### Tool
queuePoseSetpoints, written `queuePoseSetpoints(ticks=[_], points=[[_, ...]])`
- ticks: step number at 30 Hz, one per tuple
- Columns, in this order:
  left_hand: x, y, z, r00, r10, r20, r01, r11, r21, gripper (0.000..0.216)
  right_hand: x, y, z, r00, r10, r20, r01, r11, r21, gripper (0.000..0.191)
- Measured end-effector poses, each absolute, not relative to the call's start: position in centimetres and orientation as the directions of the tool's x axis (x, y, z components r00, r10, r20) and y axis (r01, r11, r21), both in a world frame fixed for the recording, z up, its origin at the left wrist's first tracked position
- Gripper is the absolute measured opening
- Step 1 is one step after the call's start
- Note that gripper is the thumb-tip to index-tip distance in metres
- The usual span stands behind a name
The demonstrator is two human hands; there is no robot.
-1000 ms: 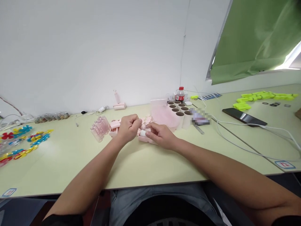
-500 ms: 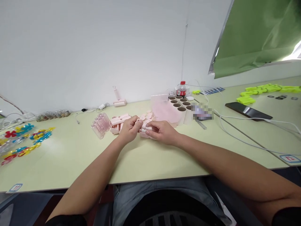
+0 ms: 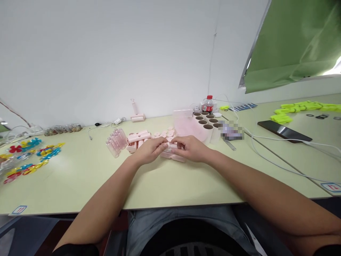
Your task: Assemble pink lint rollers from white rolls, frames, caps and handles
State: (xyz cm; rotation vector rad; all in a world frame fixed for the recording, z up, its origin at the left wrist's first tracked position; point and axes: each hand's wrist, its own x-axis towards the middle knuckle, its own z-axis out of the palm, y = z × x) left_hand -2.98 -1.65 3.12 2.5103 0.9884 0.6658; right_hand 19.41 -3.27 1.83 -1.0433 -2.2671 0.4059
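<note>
My left hand (image 3: 151, 150) is closed, its thumb and fingertips pinching one end of a small pale pink part (image 3: 172, 145). My right hand (image 3: 193, 148) is closed on the other end of that part, and the fingers hide most of it. Just beneath both hands a long pink casing (image 3: 174, 156) lies on the table. Beyond the fingertips are several flat pink discs (image 3: 169, 132). To the left of my left hand lie a pile of pink casings (image 3: 139, 136) and a row of clear pink tubes (image 3: 116, 141).
An assembled pink roller (image 3: 137, 116) stands by the wall. Several sticky rolls with brown cores (image 3: 208, 126) stand at right, beside a cola bottle (image 3: 209, 105). Farther right are a phone (image 3: 283, 131) and a white cable (image 3: 262, 156). Colourful plastic pieces (image 3: 34, 156) lie at far left.
My fingers have shifted slightly on the small pink part, and more of the casing beneath shows. The whole view has moved a little.
</note>
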Motion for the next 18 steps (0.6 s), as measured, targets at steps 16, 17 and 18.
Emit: queuePoseSetpoints(ticks=[16,17,18], points=[[-2.99,-1.53,2.61,0.668,0.693,0.270,0.451,-0.666,0.594,0.028,19.52,-3.07,1.69,-0.577,0.696,0.428,0.539,0.718,-0.441,0.023],[-2.97,-1.47,2.56,0.668,0.690,0.280,0.446,-0.672,0.591,0.030,19.57,-2.98,1.63,-0.574,0.694,0.435,0.539,0.720,-0.437,0.022],[-2.97,-1.41,2.52,0.668,0.686,0.290,0.444,-0.679,0.585,0.031,19.63,-2.88,1.56,-0.572,0.691,0.442,0.542,0.723,-0.429,0.022]])
